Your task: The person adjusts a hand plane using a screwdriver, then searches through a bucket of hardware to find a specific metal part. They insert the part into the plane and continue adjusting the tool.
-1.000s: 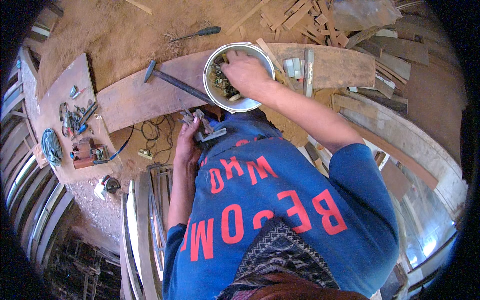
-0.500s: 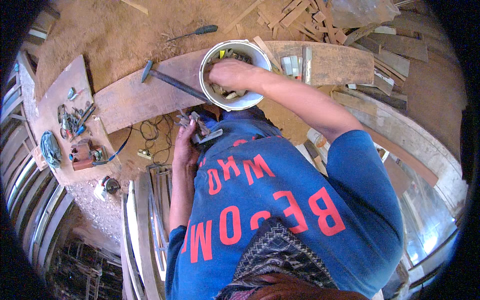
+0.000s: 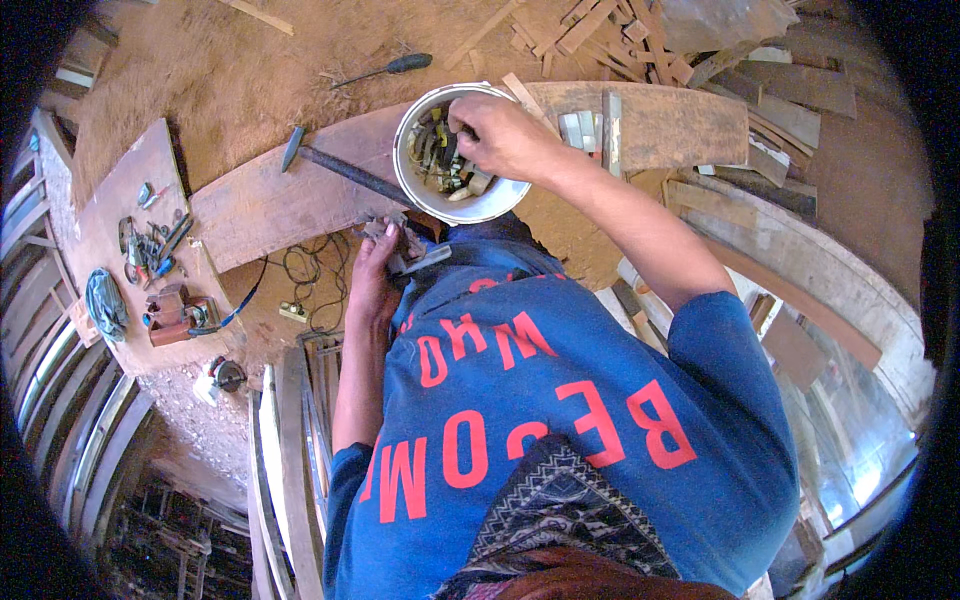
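My right hand (image 3: 505,135) is over the white bucket (image 3: 408,190), at the right side of its mouth. Its fingers are curled together; whatever they hold, if anything, is hidden. Inside the bucket lies a jumble of small dark and pale pieces (image 3: 455,185), too small to name. Close to my body, left of the bucket, my left hand (image 3: 372,280) is closed round several grey flat pieces (image 3: 425,258), which look like metal. A hammer (image 3: 350,172) lies on the long curved board (image 3: 260,200), its dark handle reaching the bucket.
At left, a wooden board (image 3: 130,230) bears hand tools (image 3: 150,250), a red-brown power tool (image 3: 180,318) and a blue cloth bundle (image 3: 105,303). A black cable (image 3: 310,265) coils below the curved board. Wood offcuts (image 3: 620,35) are heaped at the far right. Sawdust covers the ground.
My right hand has lifted out of the bucket's contents and moved right toward the rim, uncovering the pieces inside. My left hand stays nearly in place with the grey pieces.
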`<action>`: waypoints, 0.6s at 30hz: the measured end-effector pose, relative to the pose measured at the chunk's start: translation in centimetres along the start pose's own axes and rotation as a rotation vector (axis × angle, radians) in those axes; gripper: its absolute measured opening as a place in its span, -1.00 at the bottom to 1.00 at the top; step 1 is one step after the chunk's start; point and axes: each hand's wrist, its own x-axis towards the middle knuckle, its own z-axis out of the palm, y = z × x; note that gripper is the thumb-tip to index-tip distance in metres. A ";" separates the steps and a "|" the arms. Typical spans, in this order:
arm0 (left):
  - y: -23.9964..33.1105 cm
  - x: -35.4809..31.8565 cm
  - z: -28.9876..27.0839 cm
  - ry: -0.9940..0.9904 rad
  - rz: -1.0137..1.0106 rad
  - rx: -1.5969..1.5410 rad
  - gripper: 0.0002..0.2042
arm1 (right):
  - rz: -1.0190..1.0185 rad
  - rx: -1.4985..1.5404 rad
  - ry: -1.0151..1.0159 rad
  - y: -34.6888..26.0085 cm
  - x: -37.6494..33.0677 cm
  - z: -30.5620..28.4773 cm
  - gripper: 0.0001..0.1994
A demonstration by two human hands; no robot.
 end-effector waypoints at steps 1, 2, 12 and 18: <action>0.2 0.0 0.9 0.028 0.001 -0.006 -0.77 | 0.043 -0.061 -0.066 -0.2 0.1 0.3 -0.81; 0.3 0.1 1.4 0.056 0.002 -0.012 -0.76 | 0.090 -0.060 -0.061 -0.3 -0.2 1.2 -0.82; 0.0 1.5 3.4 0.008 0.008 0.158 -0.69 | -0.159 -0.428 -0.303 1.3 1.6 4.6 -0.82; -0.4 1.6 3.7 0.026 0.067 0.172 -0.72 | -0.181 -0.285 -0.229 1.6 0.9 2.2 -0.83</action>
